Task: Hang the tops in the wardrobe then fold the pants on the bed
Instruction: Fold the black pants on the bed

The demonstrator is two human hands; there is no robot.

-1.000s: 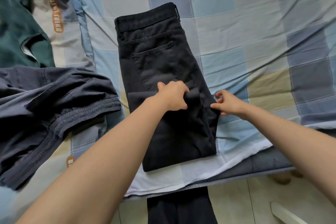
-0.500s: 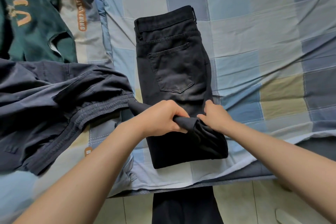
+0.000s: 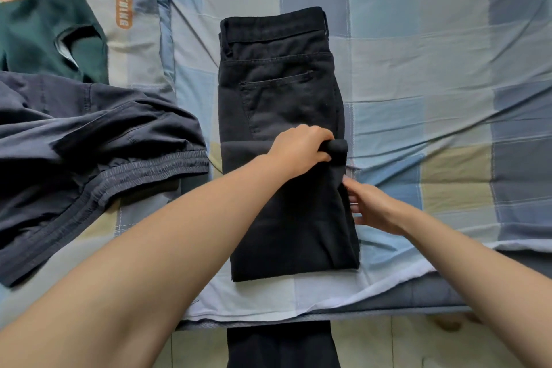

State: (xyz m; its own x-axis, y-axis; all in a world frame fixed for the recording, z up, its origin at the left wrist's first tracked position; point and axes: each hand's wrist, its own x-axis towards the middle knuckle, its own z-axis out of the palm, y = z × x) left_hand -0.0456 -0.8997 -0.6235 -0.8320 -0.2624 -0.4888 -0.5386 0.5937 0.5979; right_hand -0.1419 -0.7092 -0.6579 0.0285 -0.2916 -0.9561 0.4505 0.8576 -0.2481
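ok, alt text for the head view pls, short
Black pants lie half-folded on a checked bedsheet; the left hand grips the folded-over hem while the right hand touches their right edge. Grey pants and a green top lie to the left.

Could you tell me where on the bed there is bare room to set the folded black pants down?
Free: the checked bedsheet right of the black denim pants, and the strip above their waistband. Crowded: the left side, where dark grey elastic-waist trousers and a green printed top lie.
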